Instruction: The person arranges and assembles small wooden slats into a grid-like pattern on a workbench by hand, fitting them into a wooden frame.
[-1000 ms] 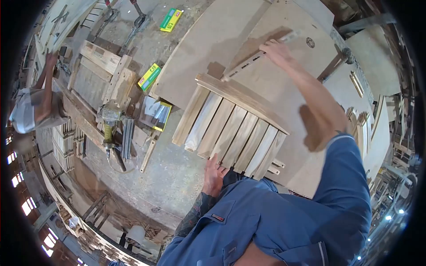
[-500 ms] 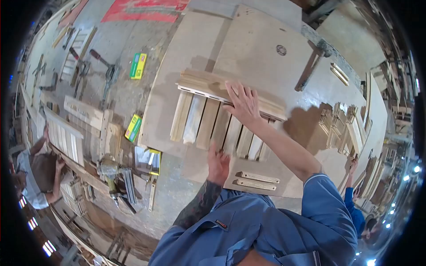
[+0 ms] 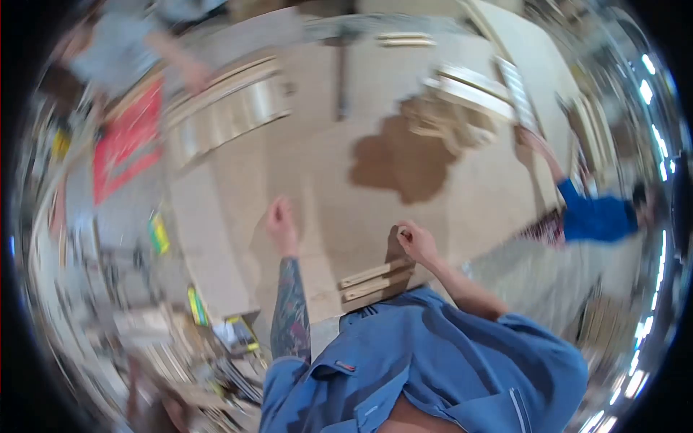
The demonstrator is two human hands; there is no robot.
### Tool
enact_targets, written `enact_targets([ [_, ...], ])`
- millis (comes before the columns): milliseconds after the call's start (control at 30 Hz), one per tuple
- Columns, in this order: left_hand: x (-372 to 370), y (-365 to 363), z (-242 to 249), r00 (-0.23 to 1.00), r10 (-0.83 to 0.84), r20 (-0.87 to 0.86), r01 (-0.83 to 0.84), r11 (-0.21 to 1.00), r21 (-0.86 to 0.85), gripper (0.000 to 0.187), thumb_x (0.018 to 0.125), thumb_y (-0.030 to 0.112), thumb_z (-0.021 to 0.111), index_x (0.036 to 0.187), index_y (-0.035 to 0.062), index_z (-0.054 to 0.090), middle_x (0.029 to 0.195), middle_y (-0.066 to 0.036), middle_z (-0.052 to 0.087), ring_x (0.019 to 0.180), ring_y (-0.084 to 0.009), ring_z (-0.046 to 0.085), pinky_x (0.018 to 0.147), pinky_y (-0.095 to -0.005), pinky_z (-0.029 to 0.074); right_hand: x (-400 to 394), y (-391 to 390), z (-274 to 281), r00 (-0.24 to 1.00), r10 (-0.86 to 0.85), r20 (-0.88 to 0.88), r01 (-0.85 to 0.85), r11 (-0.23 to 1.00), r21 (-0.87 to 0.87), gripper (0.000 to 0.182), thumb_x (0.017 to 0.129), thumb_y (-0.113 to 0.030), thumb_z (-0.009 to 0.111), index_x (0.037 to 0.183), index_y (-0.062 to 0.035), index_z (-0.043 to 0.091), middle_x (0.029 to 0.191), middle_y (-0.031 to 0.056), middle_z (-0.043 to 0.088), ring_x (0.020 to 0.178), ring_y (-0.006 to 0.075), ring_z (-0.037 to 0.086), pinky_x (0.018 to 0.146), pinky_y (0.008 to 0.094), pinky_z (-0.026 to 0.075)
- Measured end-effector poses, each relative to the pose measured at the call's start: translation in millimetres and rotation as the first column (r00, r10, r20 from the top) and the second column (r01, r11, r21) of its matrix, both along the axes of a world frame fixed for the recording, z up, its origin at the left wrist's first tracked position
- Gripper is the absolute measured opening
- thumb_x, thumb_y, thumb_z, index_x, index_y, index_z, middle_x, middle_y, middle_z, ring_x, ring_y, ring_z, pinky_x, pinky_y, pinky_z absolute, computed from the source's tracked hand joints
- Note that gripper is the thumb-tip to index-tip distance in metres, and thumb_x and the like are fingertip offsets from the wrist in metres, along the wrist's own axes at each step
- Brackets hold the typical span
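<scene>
My left hand (image 3: 283, 224) is above the wooden board (image 3: 339, 195) on the table, its fingers curled in and a little blurred, with nothing seen in it. To its right, my right hand (image 3: 417, 244) has its fingers curled into a loose ring and appears to hold nothing. Just below that hand lie two short wooden rails (image 3: 372, 283), near the table edge by my body. Farther off, at the upper left, rests a slatted wooden frame (image 3: 229, 115), away from both my hands. Another person's hand (image 3: 195, 76) is at its far edge.
A hammer (image 3: 341, 79) lies at the back, with wooden strips (image 3: 406, 40) to its right. Stacked wooden pieces (image 3: 465, 101) sit at the right, where a person in a blue sleeve (image 3: 570, 193) reaches in. Green-yellow boxes (image 3: 159, 232) and a red sheet (image 3: 130, 141) are left.
My hands have come off the slatted frame and drawn apart. A slatted frame now lies farther off at upper left, beside another person's hand. My view has turned left.
</scene>
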State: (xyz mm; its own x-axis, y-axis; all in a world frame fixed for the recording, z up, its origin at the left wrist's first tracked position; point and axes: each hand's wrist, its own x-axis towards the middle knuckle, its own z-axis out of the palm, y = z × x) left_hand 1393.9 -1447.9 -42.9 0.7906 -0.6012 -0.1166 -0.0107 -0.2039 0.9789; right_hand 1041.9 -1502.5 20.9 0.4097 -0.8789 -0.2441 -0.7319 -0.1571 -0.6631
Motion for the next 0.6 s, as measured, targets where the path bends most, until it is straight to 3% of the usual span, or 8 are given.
enact_targets([
  [33,-20,9,23,0.994,-0.018,0.108,0.007,0.995,0.101,0.032,0.101,0.023,0.059,0.118,-0.0025,0.065,0.108,-0.011,0.07,0.097,-0.0175,0.066,0.085,-0.0313,0.053,-28,3,-2,0.996,-0.063,0.066,0.064,0.998,-0.006,0.027,0.086,-0.014,0.066,0.113,-0.0134,0.065,0.076,0.0122,0.067,0.071,0.03,0.067,0.064,0.0418,0.052],
  [100,-38,29,14,0.974,-0.045,0.222,0.015,0.991,0.136,0.032,0.1,0.022,0.059,0.118,-0.004,0.065,0.108,-0.013,0.07,0.097,-0.0224,0.066,0.086,-0.0332,0.052,-78,1,-13,0.966,-0.245,0.086,0.248,0.969,-0.025,0.024,0.087,-0.016,0.066,0.111,-0.0121,0.066,0.076,0.0122,0.068,0.071,0.0296,0.067,0.065,0.0411,0.052],
  [233,-75,36,17,0.954,-0.116,0.278,0.058,0.977,0.207,0.034,0.102,0.023,0.058,0.12,-0.0047,0.062,0.116,-0.015,0.066,0.103,-0.0236,0.064,0.092,-0.034,0.051,-185,-36,-23,0.828,-0.54,0.15,0.557,0.821,-0.124,0.02,0.089,-0.02,0.065,0.104,-0.0074,0.069,0.078,0.0125,0.069,0.072,0.0282,0.068,0.067,0.0387,0.053],
  [367,-106,11,15,0.955,-0.123,0.27,0.02,0.934,0.356,0.036,0.1,0.024,0.06,0.123,-0.0039,0.062,0.118,-0.016,0.065,0.106,-0.0255,0.064,0.093,-0.0353,0.05,-252,-98,17,0.796,-0.599,0.083,0.599,0.763,-0.242,0.021,0.088,-0.021,0.065,0.101,-0.005,0.069,0.078,0.013,0.069,0.071,0.0272,0.068,0.067,0.0377,0.053],
  [467,-214,-40,44,0.886,-0.428,0.18,0.291,0.813,0.504,0.04,0.096,0.026,0.063,0.125,-0.0009,0.062,0.119,-0.016,0.064,0.109,-0.0274,0.062,0.095,-0.0375,0.048,-281,-101,34,0.764,-0.622,0.171,0.638,0.768,-0.058,0.02,0.088,-0.022,0.064,0.1,-0.0064,0.07,0.079,0.0122,0.069,0.073,0.0255,0.068,0.068,0.0373,0.053],
  [500,-259,-63,49,0.82,-0.55,0.156,0.406,0.752,0.519,0.041,0.094,0.027,0.064,0.125,0.0003,0.063,0.119,-0.017,0.064,0.11,-0.028,0.061,0.096,-0.0383,0.047,-287,-90,35,0.761,-0.639,0.116,0.644,0.765,-0.007,0.023,0.088,-0.022,0.065,0.105,-0.0075,0.069,0.082,0.0119,0.069,0.075,0.025,0.068,0.069,0.037,0.053],
  [567,-345,-103,62,0.564,-0.767,0.305,0.621,0.638,0.455,0.039,0.092,0.025,0.066,0.124,0.002,0.063,0.118,-0.016,0.062,0.106,-0.0275,0.061,0.095,-0.0369,0.048,-298,-63,33,0.747,-0.662,0.065,0.659,0.75,0.059,0.026,0.087,-0.023,0.065,0.109,-0.0086,0.068,0.086,0.0117,0.069,0.077,0.0245,0.068,0.07,0.0367,0.053],
  [600,-383,-125,72,0.551,-0.824,0.133,0.714,0.548,0.437,0.04,0.092,0.024,0.069,0.127,0.0036,0.063,0.111,-0.013,0.062,0.1,-0.0225,0.062,0.091,-0.0345,0.051,-306,-47,31,0.638,-0.77,0.026,0.765,0.637,0.098,0.032,0.087,-0.022,0.066,0.116,-0.0074,0.064,0.096,0.0132,0.068,0.085,0.0253,0.068,0.074,0.0368,0.053],
])
